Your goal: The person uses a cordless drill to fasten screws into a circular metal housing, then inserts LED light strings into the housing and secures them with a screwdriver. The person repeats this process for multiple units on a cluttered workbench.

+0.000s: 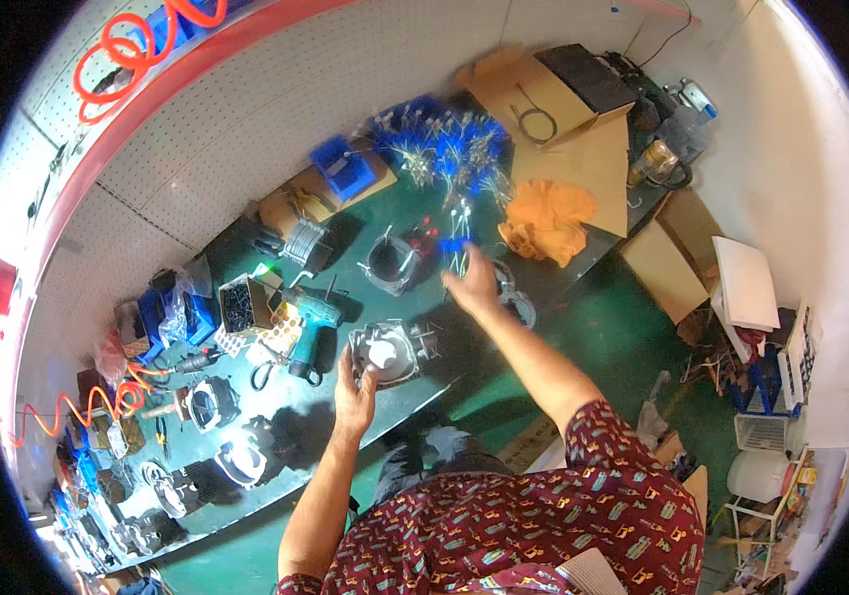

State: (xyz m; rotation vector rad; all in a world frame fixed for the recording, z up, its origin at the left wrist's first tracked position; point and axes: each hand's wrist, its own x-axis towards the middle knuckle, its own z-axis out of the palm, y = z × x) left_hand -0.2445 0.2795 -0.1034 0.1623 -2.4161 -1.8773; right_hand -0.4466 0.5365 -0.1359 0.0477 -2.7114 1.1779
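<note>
A round grey metal motor housing (411, 363) with a white piece inside lies near the front edge of the green bench. My left hand (353, 395) grips its left side, fingers outside and thumb near the rim. My right hand (477, 286) is farther forward and to the right, its thumb and fingers closed around a blue-sleeved wire bundle (457, 245) with pale ends. Motion blurs the fingertips a little. Partly under my right forearm sits another ring-shaped metal part (518, 303). Left of that hand stands a dark, open housing (388, 262).
A teal cordless drill (312, 332) and a box of dark screws (244, 303) lie to the left. Several housings (246, 458) line the front edge. At the back are a pile of blue wire bundles (444, 144), a blue bin (342, 169), orange cloth (549, 220) and cardboard (583, 164).
</note>
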